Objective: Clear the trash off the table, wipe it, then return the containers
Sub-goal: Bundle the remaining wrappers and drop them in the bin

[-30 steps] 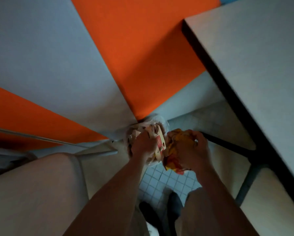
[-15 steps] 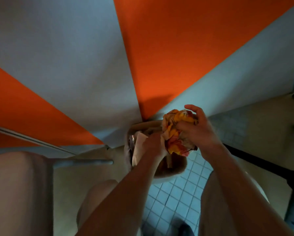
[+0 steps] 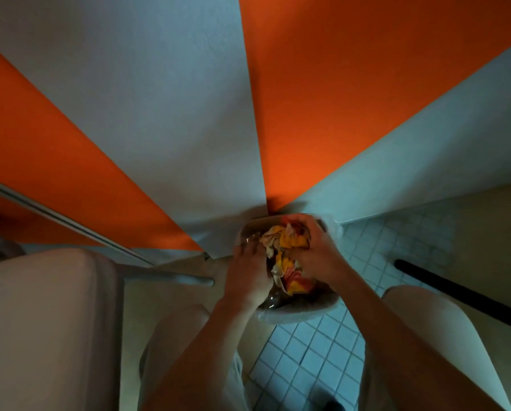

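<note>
A: Down by the orange-and-white wall, both hands are in the small beige plastic bin?
B: Yep. Right hand clamped on crumpled yellow-red paper wrappers, left hand pressing beside them, fingers together.

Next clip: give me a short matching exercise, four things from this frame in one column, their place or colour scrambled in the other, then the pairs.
Things:
1. crumpled wrappers
2. trash bin
3. left hand
4. floor tiles

Descriptions:
A. pale blue grid
B. yellow and red, pressed down by the right hand
C. at the bin's left rim
D. beige, lined with a clear bag, by the wall

Pairs: 1-B, 2-D, 3-C, 4-A
</note>
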`<state>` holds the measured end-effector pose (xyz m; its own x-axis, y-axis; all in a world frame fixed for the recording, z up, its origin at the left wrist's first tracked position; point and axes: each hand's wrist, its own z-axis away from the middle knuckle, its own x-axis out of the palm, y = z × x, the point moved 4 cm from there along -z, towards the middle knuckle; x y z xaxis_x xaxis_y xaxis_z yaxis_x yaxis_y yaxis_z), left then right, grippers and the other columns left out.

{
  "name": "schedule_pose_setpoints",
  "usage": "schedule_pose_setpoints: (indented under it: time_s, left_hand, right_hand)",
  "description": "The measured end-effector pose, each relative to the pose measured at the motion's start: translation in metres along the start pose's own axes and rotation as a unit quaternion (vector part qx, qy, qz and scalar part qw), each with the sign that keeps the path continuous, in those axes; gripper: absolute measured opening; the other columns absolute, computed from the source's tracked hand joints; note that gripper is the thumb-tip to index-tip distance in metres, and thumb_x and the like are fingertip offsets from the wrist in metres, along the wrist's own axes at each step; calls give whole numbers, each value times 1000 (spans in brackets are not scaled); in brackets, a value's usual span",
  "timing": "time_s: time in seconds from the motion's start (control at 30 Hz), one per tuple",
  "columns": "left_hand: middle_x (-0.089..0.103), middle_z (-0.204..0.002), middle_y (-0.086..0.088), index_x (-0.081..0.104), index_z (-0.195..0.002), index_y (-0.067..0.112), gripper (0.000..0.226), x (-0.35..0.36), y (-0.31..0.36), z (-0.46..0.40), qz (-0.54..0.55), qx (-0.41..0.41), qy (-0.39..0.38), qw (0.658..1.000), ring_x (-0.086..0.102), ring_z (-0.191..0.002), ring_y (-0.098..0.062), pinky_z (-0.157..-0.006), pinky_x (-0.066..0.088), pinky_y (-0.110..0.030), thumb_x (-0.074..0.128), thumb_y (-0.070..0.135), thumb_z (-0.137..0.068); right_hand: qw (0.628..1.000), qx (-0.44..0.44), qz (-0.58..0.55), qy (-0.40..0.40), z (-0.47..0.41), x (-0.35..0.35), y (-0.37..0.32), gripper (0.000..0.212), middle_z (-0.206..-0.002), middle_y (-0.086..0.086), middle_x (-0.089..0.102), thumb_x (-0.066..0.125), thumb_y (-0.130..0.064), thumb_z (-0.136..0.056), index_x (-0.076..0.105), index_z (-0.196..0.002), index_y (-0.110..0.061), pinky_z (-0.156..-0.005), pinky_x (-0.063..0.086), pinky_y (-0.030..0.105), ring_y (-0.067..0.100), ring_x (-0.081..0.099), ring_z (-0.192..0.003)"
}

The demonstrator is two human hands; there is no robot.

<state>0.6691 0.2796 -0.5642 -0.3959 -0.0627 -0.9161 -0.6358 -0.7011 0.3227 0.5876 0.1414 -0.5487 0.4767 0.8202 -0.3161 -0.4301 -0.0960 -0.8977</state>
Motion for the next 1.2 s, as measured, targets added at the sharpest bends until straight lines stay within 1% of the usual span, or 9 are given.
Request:
schedule_pose_setpoints:
  time_s: [0.1, 0.23, 0.33, 0.5, 0.6, 0.73, 0.8, 0.97, 1.2]
  left_hand:
    - [24, -163, -14, 31, -154, 5, 67, 16, -1, 1, -16, -10, -18, 1000, 8, -153, -38, -125, 13, -39, 53, 29, -96]
    - [37, -156, -22, 43, -149, 5, 60, 28, 7, 0, -9, -23, 22, 999, 41, -135, -46, -114, 35, -48, 34, 37, -100]
    - [20, -162, -15, 28, -156, 12, 55, 35, 7, -5, -6, -49, -32, 998, 31, -142, -40, -117, 28, -44, 35, 31, -105]
    - [23, -161, -10, 27, -157, 19, 68, 8, 7, -8, 62, -52, -106, 991, 22, -148, -35, -121, 27, -43, 52, 38, -96]
    - [24, -163, -8, 21, -158, 22, 78, -36, 13, 6, 108, -77, -124, 983, 36, -144, -32, -117, 36, -41, 60, 32, -92]
    - [13, -169, -4, 15, -161, 23, 79, -112, 33, 39, 117, -96, -122, 981, 21, -152, -26, -122, 21, -35, 58, 21, -95]
    - [17, -168, -5, 20, -160, 25, 74, -141, 45, 58, 120, -89, -118, 982, 19, -153, -26, -122, 20, -37, 57, 22, -96]
    - [17, -167, -6, 23, -159, 26, 73, -234, 87, 113, 119, -90, -134, 980, 18, -152, -28, -122, 21, -40, 59, 18, -95]
    - [33, -159, -7, 40, -151, 23, 62, -387, 175, 163, 114, -13, -74, 991, 31, -147, -26, -121, 25, -36, 60, 17, -93]
  right_hand:
    - [997, -45, 67, -1, 0, 10, 14, 65, -131, -9, 54, 69, 0, -76, 53, -128, -35, -105, 43, 28, 10, 54, -119]
    - [978, -52, 201, -8, -7, 21, 30, 62, -146, -4, 43, 63, -13, -83, 43, -140, -27, -108, 40, 38, 23, 53, -124]
    - [909, -82, 409, 15, -10, 26, 40, 68, -142, 2, 48, 67, -29, -81, 42, -144, -21, -112, 35, 47, 30, 51, -126]
    - [809, -85, 577, 70, -6, 19, 1, 61, -138, 11, 46, 61, -23, -82, 43, -140, -17, -85, 46, 49, 38, 50, -111]
    - [882, 32, 470, 1, -1, -2, -33, 77, -147, 8, 30, 62, -17, -87, 20, -151, -28, -97, 44, 51, 37, 43, -126]
    - [921, 105, 369, -63, 25, -32, -92, 100, -163, 2, 6, 71, -17, -84, 3, -155, -37, -113, 27, 59, 38, 19, -146]
    - [929, 111, 346, -73, 43, -42, -120, 99, -164, 2, 7, 72, -21, -85, 5, -156, -36, -115, 24, 60, 36, 15, -148]
    - [971, 95, 219, -32, 112, -72, -212, 81, -148, 4, 39, 69, -21, -85, 25, -152, -33, -105, 44, 47, 28, 44, -135]
    - [980, 87, 181, 11, 231, -162, -364, 58, -142, 1, 46, 61, -27, -91, 40, -145, -30, -96, 49, 40, 22, 51, -126]
